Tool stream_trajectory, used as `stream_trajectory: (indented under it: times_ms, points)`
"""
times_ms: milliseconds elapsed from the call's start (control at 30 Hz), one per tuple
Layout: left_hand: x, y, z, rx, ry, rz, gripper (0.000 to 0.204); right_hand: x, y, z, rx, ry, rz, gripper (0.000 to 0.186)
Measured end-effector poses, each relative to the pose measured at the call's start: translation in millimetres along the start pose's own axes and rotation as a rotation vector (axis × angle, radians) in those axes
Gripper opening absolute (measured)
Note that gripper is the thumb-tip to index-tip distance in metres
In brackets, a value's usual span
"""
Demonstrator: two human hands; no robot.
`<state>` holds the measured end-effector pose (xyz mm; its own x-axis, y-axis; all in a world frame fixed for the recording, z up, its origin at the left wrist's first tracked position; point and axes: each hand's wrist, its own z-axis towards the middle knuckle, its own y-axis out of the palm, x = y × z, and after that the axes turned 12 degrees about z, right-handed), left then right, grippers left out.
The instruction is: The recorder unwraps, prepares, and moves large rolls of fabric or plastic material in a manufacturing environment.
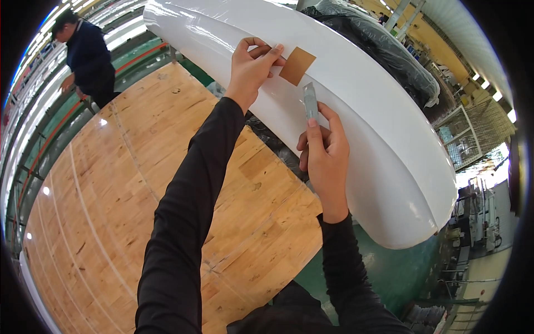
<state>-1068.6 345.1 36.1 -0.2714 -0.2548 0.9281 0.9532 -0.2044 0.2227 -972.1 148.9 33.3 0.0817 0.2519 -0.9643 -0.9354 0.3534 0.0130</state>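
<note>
Hands work on a long white wrapped roll point(367, 128) that lies across the far edge of a wooden counter point(128, 211). The left hand point(253, 64) reaches up with its fingers pressed flat on the glossy white wrap, the fingertips point(275, 53) touching the left edge of a small brown square label point(297, 65) that sits flat on the roll's surface. It grips nothing; it only presses down.

The right hand point(325, 161) is lower, closed around a slim grey tool point(310, 101), pinched between thumb and forefinger and standing nearly upright. The tool's tip ends just below the brown label, near it but apart from it. What kind of tool it is cannot be told for sure; it looks like a narrow blade or scraper.

Both forearms wear black sleeves point(183, 222) that come in from the lower edge. Behind the white roll lies a dark bundle under clear plastic film point(384, 44), touching or just beside the roll along its far side. At the upper left another person in a dark jacket point(86, 58) stands at the counter's far corner, well apart from the roll. A wire cage point(464, 136) stands on the right beyond the roll.
</note>
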Motion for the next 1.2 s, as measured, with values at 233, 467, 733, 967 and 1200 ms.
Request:
stream_trajectory:
  times_ms: [233,467,733,967,1200]
  points:
    - [-19.1,-36.5,6.0,-0.069,0.098,0.056,0.044,-32.4,-4.6,-29.7,-0.018,-0.124,-0.345,0.027]
    - [-26.6,-24.9,10.0,-0.088,0.144,0.001,0.045,-120.8,-50.5,48.0,-0.281,-0.726,-1.218,0.026]
    - [-31.6,-30.5,16.0,-0.097,0.162,-0.033,0.041,-74.8,-19.4,128.4,-0.484,-0.809,-1.152,0.024]
    - [-35.9,-31.5,17.2,-0.082,0.179,-0.045,0.041,-46.6,-27.8,132.0,-0.406,-1.345,-1.339,0.041]
    - [-47.0,-41.4,22.8,-0.166,0.2,-0.069,0.042,-36.7,-14.4,114.2,-0.469,-1.115,-1.352,0.046]
